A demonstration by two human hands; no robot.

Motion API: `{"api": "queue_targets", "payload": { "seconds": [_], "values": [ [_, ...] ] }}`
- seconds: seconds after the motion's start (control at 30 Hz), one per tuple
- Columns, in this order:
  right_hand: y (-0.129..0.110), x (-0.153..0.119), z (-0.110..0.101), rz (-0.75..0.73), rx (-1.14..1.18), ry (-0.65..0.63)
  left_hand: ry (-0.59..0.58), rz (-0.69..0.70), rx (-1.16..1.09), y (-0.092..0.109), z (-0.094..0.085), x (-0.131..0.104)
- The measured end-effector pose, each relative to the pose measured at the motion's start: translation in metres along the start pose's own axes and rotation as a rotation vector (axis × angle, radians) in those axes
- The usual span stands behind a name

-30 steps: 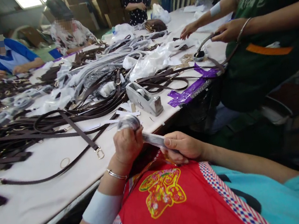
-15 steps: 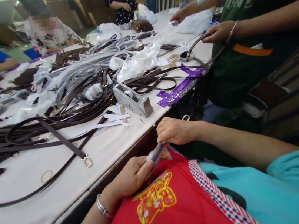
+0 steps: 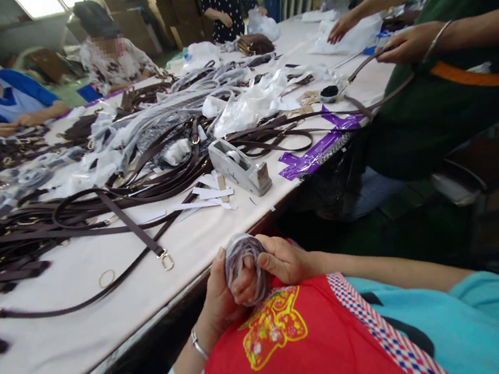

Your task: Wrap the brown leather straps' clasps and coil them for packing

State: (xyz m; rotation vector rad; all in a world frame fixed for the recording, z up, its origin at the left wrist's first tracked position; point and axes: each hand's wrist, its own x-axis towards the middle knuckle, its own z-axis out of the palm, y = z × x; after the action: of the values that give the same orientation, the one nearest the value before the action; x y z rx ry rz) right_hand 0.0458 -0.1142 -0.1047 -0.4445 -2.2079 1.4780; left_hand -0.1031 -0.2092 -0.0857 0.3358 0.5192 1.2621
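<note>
Just beyond the table's front edge, over a red apron, I hold a coiled strap (image 3: pixel 234 263) that looks sleeved in clear plastic. My left hand (image 3: pixel 216 295) grips the left side of the coil, with fingers showing through its middle. From the right, my right hand (image 3: pixel 288 259) closes on the coil's other side, thumb toward its centre. Nearest on the table are a dark brown strap (image 3: pixel 130 220) with a gold buckle and a grey tape dispenser (image 3: pixel 239 166).
White paper strips (image 3: pixel 210 194) lie left of the dispenser on the white table (image 3: pixel 89 342). Brown straps and plastic-sleeved straps (image 3: pixel 163 112) pile up behind. Purple tape (image 3: pixel 314 149) marks the right edge. A co-worker in a green apron (image 3: pixel 448 70) holds a strap; others sit or stand across.
The plastic-sleeved strap, stretched between my hands before, is now a round coil. My right hand has come down beside my left, and the view has shifted left.
</note>
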Motion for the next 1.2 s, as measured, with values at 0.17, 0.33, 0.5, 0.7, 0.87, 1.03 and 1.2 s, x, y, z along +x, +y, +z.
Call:
{"api": "queue_targets", "payload": {
  "seconds": [0.17, 0.33, 0.5, 0.7, 0.87, 1.03, 1.2],
  "values": [
    [-0.002, 0.004, 0.007, 0.095, -0.031, -0.011, 0.034, 0.111, -0.077, -0.009, -0.010, 0.000],
    [0.002, 0.003, 0.016, 0.131, -0.001, 0.071, 0.159, 0.105, -0.048, -0.013, -0.017, 0.005],
    [0.002, 0.003, 0.009, 0.172, -0.086, 0.226, 0.347, 0.230, 0.371, -0.012, -0.021, 0.011],
    [0.007, 0.008, -0.004, 0.177, -0.295, 0.349, 0.375, 0.138, 0.776, -0.016, -0.023, 0.008],
    [0.001, 0.012, -0.001, 0.142, -0.324, 0.297, 0.433, 0.107, 0.562, -0.026, -0.022, 0.007],
    [-0.003, 0.017, 0.002, 0.133, -0.400, 0.224, 0.483, 0.172, 0.650, -0.034, -0.033, 0.007],
    [0.005, 0.012, -0.005, 0.127, -0.654, -0.022, 0.143, 0.081, 1.168, -0.001, -0.046, -0.004]
  ]
}}
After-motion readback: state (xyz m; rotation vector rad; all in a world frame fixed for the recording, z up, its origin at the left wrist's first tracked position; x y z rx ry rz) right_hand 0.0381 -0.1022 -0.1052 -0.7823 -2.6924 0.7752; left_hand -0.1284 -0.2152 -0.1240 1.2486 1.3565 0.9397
